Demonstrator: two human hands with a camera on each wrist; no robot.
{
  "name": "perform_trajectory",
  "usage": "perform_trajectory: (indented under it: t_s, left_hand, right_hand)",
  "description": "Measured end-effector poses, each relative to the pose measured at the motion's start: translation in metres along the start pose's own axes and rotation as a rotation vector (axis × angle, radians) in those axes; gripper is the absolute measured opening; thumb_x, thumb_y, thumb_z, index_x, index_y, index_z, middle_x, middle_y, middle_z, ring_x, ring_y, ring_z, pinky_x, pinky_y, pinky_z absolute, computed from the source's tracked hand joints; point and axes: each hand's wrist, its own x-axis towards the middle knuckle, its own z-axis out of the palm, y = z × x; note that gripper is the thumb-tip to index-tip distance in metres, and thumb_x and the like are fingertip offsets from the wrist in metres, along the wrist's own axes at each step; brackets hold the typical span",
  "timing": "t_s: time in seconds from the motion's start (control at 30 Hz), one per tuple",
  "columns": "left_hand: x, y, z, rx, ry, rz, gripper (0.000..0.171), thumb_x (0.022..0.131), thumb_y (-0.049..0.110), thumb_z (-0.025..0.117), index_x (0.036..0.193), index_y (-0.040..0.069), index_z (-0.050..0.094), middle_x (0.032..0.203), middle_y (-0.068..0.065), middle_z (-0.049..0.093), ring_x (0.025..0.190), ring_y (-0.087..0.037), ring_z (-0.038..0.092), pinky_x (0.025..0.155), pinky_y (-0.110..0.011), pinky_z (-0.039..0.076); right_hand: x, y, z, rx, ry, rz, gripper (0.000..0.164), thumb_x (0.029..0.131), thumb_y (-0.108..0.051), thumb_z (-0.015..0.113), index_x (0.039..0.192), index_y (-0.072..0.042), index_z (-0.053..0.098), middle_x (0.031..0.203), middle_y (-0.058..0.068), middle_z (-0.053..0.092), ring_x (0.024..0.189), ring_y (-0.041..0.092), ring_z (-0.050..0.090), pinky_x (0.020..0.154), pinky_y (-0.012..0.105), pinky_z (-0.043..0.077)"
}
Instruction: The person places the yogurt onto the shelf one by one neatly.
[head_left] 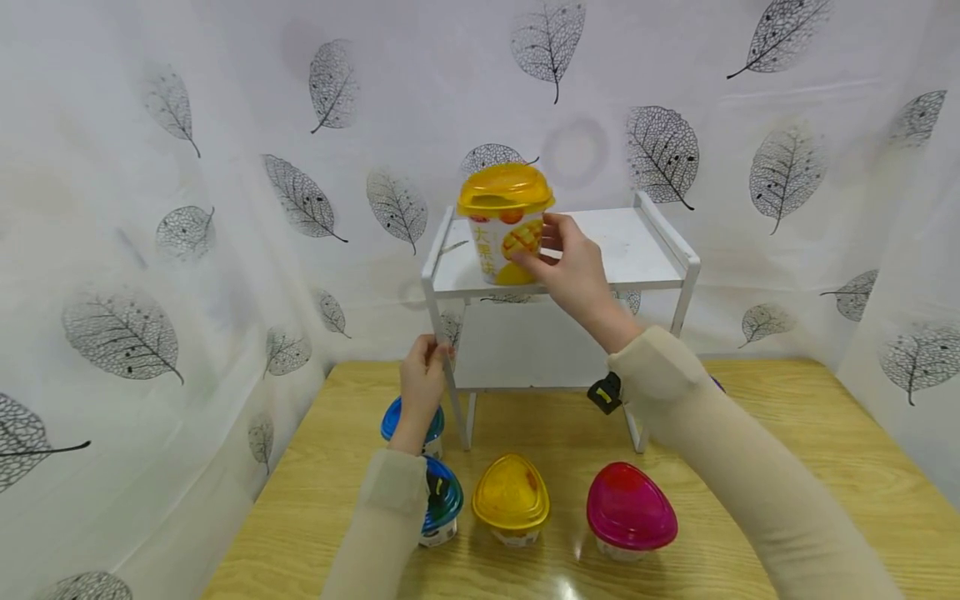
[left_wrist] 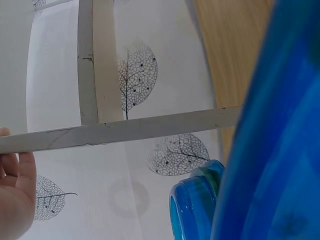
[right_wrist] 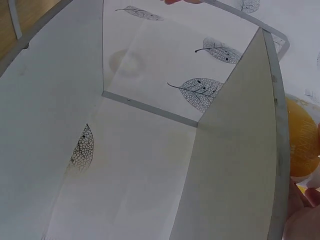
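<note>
In the head view my right hand [head_left: 573, 271] grips a white fruit cup [head_left: 491, 246] with a yellow lid and a mango picture, thumb in front and fingers round its right side. The cup is upright at the front left of the white two-tier rack's [head_left: 622, 242] top shelf; whether its base touches is hard to tell. My left hand [head_left: 422, 375] holds the rack's left front post, with the thumb and fingers [left_wrist: 25, 172] about the bar in the left wrist view. At the edge of the right wrist view, my right hand [right_wrist: 302, 217] is beside the yellow lid [right_wrist: 300, 140].
Two blue-lidded cups [head_left: 444, 492] stand at the left, partly behind my left arm. A yellow-lidded cup [head_left: 512, 498] and a pink-lidded cup [head_left: 630, 510] stand on the wooden table [head_left: 300, 508] before the rack. A leaf-patterned white curtain [head_left: 247, 275] hangs behind.
</note>
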Motion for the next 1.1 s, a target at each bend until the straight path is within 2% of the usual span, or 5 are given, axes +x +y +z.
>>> perform_trajectory:
  t_s: [0.43, 0.53, 0.67, 0.77, 1.1]
  left_hand:
    - [-0.001, -0.001, 0.000, -0.045, -0.018, 0.031, 0.013, 0.088, 0.002, 0.049, 0.087, -0.010, 0.052, 0.079, -0.024, 0.059, 0.075, -0.035, 0.059, 0.069, -0.043, 0.050]
    - [-0.003, 0.013, -0.002, -0.041, -0.023, 0.036, 0.014, 0.088, 0.001, 0.047, 0.087, -0.012, 0.051, 0.079, -0.027, 0.058, 0.075, -0.038, 0.058, 0.068, -0.045, 0.049]
    - [-0.002, 0.012, -0.002, -0.024, -0.018, 0.046, 0.015, 0.089, 0.004, 0.048, 0.086, -0.011, 0.051, 0.077, -0.025, 0.059, 0.074, -0.036, 0.058, 0.067, -0.043, 0.049]
    - [0.001, -0.004, 0.000, -0.019, -0.015, 0.046, 0.016, 0.088, 0.007, 0.049, 0.086, -0.009, 0.053, 0.077, -0.020, 0.060, 0.073, -0.031, 0.059, 0.066, -0.039, 0.050]
    - [0.001, -0.004, 0.000, -0.004, -0.016, 0.015, 0.010, 0.089, 0.001, 0.049, 0.087, -0.007, 0.053, 0.078, -0.019, 0.061, 0.074, -0.030, 0.059, 0.067, -0.039, 0.049]
  right_hand:
    - [0.003, -0.008, 0.033, -0.080, -0.065, -0.075, 0.051, 0.083, -0.012, 0.063, 0.124, 0.001, 0.038, 0.111, 0.013, 0.054, 0.101, 0.020, 0.052, 0.083, 0.026, 0.045]
    - [0.004, -0.009, 0.036, -0.082, -0.066, -0.077, 0.051, 0.083, -0.012, 0.063, 0.125, 0.002, 0.038, 0.112, 0.014, 0.054, 0.102, 0.020, 0.053, 0.083, 0.025, 0.046]
    - [0.006, -0.010, 0.039, -0.089, -0.067, -0.074, 0.051, 0.083, -0.012, 0.062, 0.125, 0.002, 0.038, 0.114, 0.015, 0.054, 0.103, 0.020, 0.053, 0.082, 0.025, 0.046]
    - [0.007, -0.012, 0.041, -0.099, -0.065, -0.067, 0.051, 0.083, -0.012, 0.062, 0.125, 0.002, 0.037, 0.114, 0.015, 0.054, 0.103, 0.020, 0.053, 0.082, 0.024, 0.046]
    - [0.008, -0.013, 0.044, -0.124, -0.061, -0.038, 0.051, 0.083, -0.012, 0.062, 0.126, 0.001, 0.037, 0.114, 0.015, 0.055, 0.103, 0.019, 0.053, 0.083, 0.026, 0.045]
